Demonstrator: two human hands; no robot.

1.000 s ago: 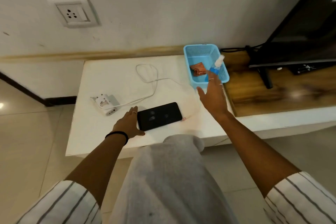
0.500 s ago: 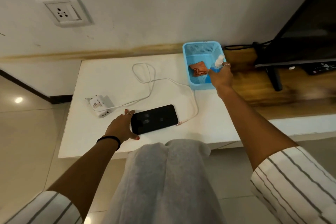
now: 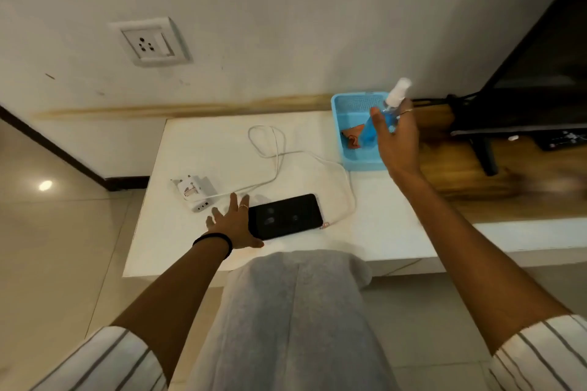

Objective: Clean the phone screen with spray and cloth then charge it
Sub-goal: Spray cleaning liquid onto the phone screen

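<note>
A black phone (image 3: pixel 286 216) lies screen up near the front of the white table (image 3: pixel 381 232). My left hand (image 3: pixel 233 225) rests flat beside the phone's left end, fingers spread. My right hand (image 3: pixel 395 140) grips a blue spray bottle (image 3: pixel 386 117) with a white cap, lifted above the blue basket (image 3: pixel 362 163). A reddish cloth (image 3: pixel 352 138) lies in the basket. A white charger adapter (image 3: pixel 195 192) sits left of the phone, and its white cable (image 3: pixel 276 149) loops across the table to the phone's right end.
A wall socket (image 3: pixel 147 43) is on the wall above the table's left side. A black TV (image 3: pixel 540 73) stands on a wooden shelf (image 3: pixel 508 174) to the right. My grey-clad knee (image 3: pixel 295 311) is below the table's front edge. Tiled floor lies to the left.
My right hand has closed round the spray bottle and raised it out of the basket. My left hand stays by the phone, fingers spread wider.
</note>
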